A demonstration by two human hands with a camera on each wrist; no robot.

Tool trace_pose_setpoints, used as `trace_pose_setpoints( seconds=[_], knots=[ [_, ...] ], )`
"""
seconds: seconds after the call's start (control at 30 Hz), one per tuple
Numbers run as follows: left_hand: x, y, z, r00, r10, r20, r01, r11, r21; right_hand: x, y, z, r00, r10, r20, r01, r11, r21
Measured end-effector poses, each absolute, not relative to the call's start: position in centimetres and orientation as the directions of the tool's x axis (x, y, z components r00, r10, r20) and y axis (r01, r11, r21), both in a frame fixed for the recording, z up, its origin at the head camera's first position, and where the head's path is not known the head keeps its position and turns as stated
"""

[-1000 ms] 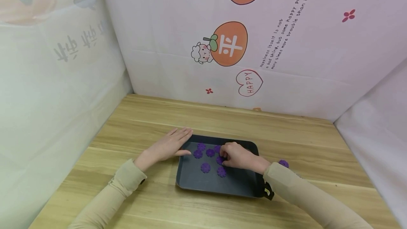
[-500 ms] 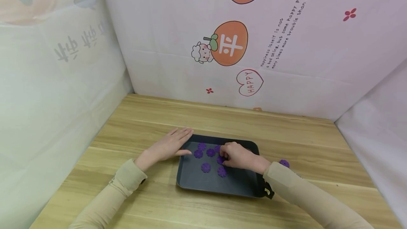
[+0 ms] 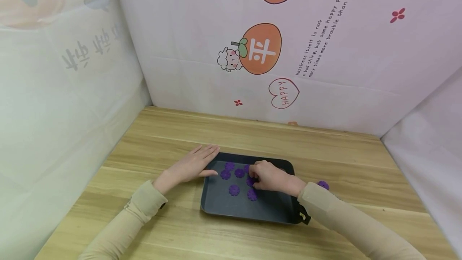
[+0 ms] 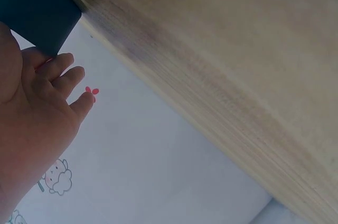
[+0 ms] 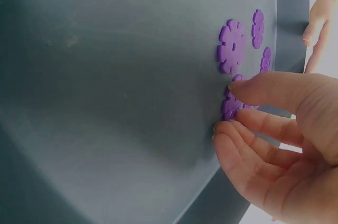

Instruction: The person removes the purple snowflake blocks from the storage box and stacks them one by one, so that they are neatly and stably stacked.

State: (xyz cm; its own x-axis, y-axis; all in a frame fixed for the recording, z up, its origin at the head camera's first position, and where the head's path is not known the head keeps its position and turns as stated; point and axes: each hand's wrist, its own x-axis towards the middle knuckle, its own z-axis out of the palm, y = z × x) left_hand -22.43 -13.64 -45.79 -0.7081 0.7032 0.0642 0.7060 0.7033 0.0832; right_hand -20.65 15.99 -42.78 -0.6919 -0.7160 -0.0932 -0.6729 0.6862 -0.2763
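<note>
A dark rectangular baking tray (image 3: pixel 252 212) lies on the table with several purple notched flower-shaped discs (image 3: pixel 234 190) flat in it. My left hand (image 3: pixel 189 166) rests on the tray's upper left edge, its fingers straight and the thumb over the rim. My right hand (image 3: pixel 273 177) is down inside the tray. Its thumb and fingertips pinch the edges of one purple flower-shaped disc (image 5: pixel 231 106), which looks flat on the tray floor. Another disc (image 5: pixel 231 47) lies just beside the thumb in the right wrist view. The right hand partly hides the discs beneath it.
One more purple disc (image 3: pixel 323 185) lies on the wooden table (image 3: pixel 173 220), right of the tray and beside the right sleeve. A black piece with a yellow mark (image 3: pixel 304 215) sits at the tray's lower right corner. White printed cloth (image 3: pixel 187 71) encloses the table.
The picture has shifted very slightly. Both hands, the tray and the discs otherwise hold the same places.
</note>
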Motion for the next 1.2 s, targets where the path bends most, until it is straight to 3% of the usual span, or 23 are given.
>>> trace_pose_setpoints(
  seconds=[0.73, 1.2],
  knots=[
    [-22.2, -13.4, -45.7, -0.709, 0.703, 0.054, 0.704, 0.702, 0.106, -20.5, 17.1, -42.9, -0.724, -0.684, -0.088, -0.621, 0.702, -0.349],
    [-22.2, -13.6, -45.5, -0.714, 0.698, 0.059, 0.699, 0.706, 0.112, -20.9, 19.5, -40.8, -0.768, -0.641, -0.024, -0.591, 0.722, -0.359]
  ],
)
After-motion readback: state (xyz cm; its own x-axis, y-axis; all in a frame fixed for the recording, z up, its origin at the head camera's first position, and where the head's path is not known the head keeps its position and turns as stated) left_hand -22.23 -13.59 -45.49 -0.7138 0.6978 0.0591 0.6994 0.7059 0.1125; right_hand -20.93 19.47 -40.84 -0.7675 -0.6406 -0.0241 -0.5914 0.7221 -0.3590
